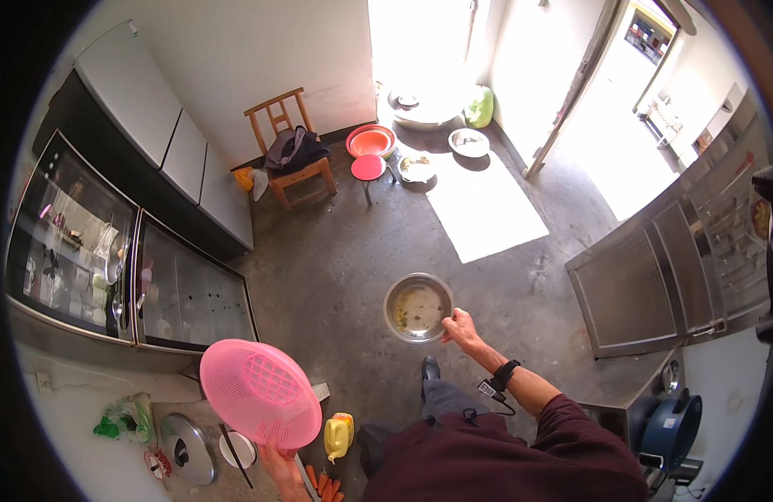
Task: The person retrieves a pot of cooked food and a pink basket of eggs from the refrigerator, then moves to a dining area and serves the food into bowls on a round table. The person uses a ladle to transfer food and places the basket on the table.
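My right hand (459,327) grips the rim of a stainless steel bowl (417,308), held out over the floor; a little liquid and some green and yellow scraps lie in it. At the lower left my left hand (281,472) holds a pink plastic colander (259,392) by its lower edge, tilted above the counter. Close to that hand are several carrots (324,486), partly cut off by the picture's edge, and a yellow plastic bottle (338,437). A white bowl (238,450) with dark chopsticks across it stands left of the hand.
A metal pot lid (189,448) and a green plastic bag (124,423) lie on the counter. Ahead stand a wooden chair (298,176) with dark cloth, a red stool (368,167) and several basins on the floor. A glass-fronted cabinet (192,282) is left, a metal cabinet (624,292) right.
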Demonstrator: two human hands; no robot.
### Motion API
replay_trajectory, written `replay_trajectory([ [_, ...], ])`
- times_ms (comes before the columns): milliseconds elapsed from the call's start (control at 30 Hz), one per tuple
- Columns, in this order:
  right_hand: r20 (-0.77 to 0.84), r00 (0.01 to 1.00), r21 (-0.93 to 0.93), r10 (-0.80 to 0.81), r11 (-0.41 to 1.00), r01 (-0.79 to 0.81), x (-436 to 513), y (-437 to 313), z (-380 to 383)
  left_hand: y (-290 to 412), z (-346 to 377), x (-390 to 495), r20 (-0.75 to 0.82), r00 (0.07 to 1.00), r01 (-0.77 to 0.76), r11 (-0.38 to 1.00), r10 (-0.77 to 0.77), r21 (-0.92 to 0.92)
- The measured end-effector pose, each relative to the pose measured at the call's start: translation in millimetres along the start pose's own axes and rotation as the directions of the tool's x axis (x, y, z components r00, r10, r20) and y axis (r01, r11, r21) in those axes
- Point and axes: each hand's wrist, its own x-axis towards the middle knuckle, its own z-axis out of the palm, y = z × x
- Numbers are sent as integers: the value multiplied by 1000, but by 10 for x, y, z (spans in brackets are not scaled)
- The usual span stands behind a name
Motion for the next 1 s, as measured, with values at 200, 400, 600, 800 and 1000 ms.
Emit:
replay_trajectory([
  [200, -312, 940, 296, 140, 954, -44, 1337, 148, -1801, -532, 1953, 930, 163, 958, 211, 964, -237, 162],
  [400, -351, 892, 353, 285, 923, -156, 2947, 46, -2372, -1145, 3365, 2037, 198, 931, 271, 945, -306, 185],
  [600, -284, 851, 427, 442, 853, -300, 5424, -527, -2420, -1986, 4924, 3692, 120, 933, 311, 926, -341, 213],
  [800, -208, 869, 394, 449, 852, -346, 7754, -828, -2074, -2275, 5820, 4461, -142, 914, 405, 877, -381, 258],
  [1000, -240, 861, 380, 448, 859, -342, 10032, -580, -1526, -2525, 5953, 4171, -409, 825, 528, 788, -389, 315],
])
